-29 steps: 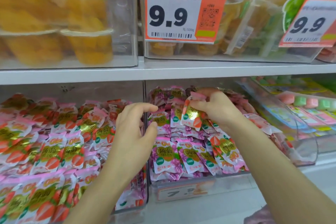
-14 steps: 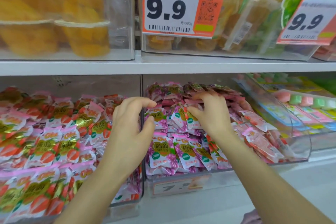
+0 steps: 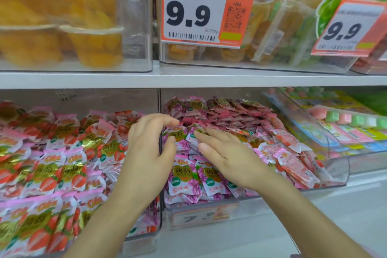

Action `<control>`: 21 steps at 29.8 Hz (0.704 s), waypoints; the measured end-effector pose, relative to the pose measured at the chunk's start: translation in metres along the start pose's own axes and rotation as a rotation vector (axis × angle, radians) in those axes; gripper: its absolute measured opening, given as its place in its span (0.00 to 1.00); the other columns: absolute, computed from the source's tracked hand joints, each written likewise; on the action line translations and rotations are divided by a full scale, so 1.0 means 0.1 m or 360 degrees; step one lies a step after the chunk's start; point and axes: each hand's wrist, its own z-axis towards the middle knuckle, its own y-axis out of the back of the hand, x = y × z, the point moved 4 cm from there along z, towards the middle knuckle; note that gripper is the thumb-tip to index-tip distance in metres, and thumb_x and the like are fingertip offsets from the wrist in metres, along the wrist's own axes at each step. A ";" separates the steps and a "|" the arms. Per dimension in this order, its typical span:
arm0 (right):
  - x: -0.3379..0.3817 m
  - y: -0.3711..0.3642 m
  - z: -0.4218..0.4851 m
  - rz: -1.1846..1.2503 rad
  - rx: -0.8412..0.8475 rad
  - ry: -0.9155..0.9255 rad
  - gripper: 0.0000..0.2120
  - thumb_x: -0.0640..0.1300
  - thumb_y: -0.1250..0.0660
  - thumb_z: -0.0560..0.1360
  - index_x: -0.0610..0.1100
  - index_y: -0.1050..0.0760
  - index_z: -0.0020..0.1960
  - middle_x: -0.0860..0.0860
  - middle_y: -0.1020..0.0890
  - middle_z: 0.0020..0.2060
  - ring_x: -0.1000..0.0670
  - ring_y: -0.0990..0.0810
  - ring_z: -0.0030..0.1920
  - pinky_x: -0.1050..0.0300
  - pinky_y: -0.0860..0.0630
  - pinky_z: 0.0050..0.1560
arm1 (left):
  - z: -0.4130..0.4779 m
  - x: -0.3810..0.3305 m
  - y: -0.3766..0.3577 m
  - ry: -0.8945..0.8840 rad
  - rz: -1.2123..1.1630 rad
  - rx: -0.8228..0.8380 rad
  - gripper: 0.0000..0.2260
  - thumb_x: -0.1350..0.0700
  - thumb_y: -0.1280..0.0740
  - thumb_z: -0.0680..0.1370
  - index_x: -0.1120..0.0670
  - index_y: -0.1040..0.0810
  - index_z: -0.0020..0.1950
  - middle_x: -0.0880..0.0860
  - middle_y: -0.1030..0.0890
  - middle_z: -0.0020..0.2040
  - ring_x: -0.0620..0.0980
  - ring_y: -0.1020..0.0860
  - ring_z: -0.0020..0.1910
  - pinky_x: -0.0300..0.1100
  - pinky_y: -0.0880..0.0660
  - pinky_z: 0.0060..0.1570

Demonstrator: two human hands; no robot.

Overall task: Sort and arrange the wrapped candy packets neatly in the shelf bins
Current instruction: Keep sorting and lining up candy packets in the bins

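Head view records both hands over the lower shelf, at the wall shared by two clear plastic bins. The purple-and-white grape-printed wrapped candy packets (image 3: 184, 176) lie in the middle clear plastic bin (image 3: 335, 169), in loose overlapping rows at the front and a flatter stack behind. The red-and-pink strawberry-printed wrapped candy packets (image 3: 48, 172) fill the left clear plastic bin (image 3: 144, 239). The right hand (image 3: 228, 157) lies palm down on the grape packets, its fingers (image 3: 209, 135) straight and pressed together. The left hand (image 3: 146, 153) arches over the dividing wall, fingers curved, thumb touching the top edge of a grape packet; whether it pinches that packet cannot be told. Step in hand, by judgement: levelling and squaring the front rows of the middle bin. Recommended practice: press lightly with the flat palm, since the glossy wrappers will likely slide and fan out under a hard push, and use the left hand as a stop at the wall so that nothing spills across. Several pink packets with strawberry print (image 3: 293, 165) lie at the right of the middle bin; they appear misfiled and merit checking.
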 end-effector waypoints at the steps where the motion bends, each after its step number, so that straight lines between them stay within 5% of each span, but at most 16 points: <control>1: -0.01 0.00 0.01 -0.0037 0.0015 -0.0024 0.26 0.63 0.58 0.77 0.61 0.46 0.74 0.55 0.45 0.76 0.51 0.49 0.76 0.53 0.52 0.75 | 0.00 0.00 0.00 -0.0002 0.0004 -0.0004 0.14 0.62 0.37 0.76 0.44 0.27 0.54 0.37 0.30 0.53 0.40 0.34 0.59 0.19 0.45 0.54; 5: -0.03 0.01 0.08 -0.0179 0.0002 0.0024 0.32 0.65 0.63 0.72 0.61 0.48 0.75 0.55 0.42 0.75 0.50 0.46 0.75 0.52 0.47 0.73 | 0.00 0.00 0.00 0.0021 -0.0027 -0.0030 0.13 0.62 0.37 0.76 0.45 0.27 0.54 0.37 0.29 0.53 0.42 0.33 0.60 0.23 0.41 0.56; 10: -0.01 0.16 0.04 -0.0018 -0.0339 0.0121 0.33 0.66 0.60 0.76 0.53 0.36 0.72 0.52 0.30 0.69 0.50 0.35 0.70 0.51 0.40 0.71 | 0.00 0.05 0.23 0.0082 -0.0121 -0.0126 0.13 0.62 0.37 0.76 0.44 0.27 0.53 0.36 0.30 0.52 0.51 0.28 0.57 0.50 0.30 0.59; 16: 0.58 0.42 -0.25 0.0501 -0.0656 0.0406 0.19 0.54 0.45 0.76 0.53 0.25 0.63 0.63 0.23 0.56 0.66 0.28 0.57 0.75 0.35 0.57 | -0.14 0.26 0.71 0.0198 -0.0042 -0.0227 0.12 0.62 0.37 0.77 0.46 0.26 0.53 0.37 0.31 0.50 0.49 0.28 0.55 0.45 0.29 0.57; 19: 1.04 0.35 -0.28 0.0547 -0.0520 0.0634 0.12 0.46 0.37 0.76 0.51 0.22 0.58 0.60 0.20 0.50 0.63 0.24 0.51 0.72 0.30 0.53 | -0.28 0.38 0.91 0.0256 0.0011 -0.0245 0.13 0.63 0.37 0.76 0.44 0.27 0.51 0.35 0.31 0.50 0.47 0.28 0.54 0.34 0.29 0.49; 21: 1.44 0.07 -0.13 0.0031 -0.0151 0.0765 0.12 0.39 0.36 0.76 0.47 0.23 0.58 0.55 0.19 0.50 0.57 0.22 0.50 0.63 0.26 0.50 | -0.36 0.47 1.07 0.0314 -0.0005 -0.0261 0.13 0.63 0.37 0.76 0.44 0.27 0.51 0.39 0.28 0.50 0.47 0.27 0.49 0.34 0.30 0.42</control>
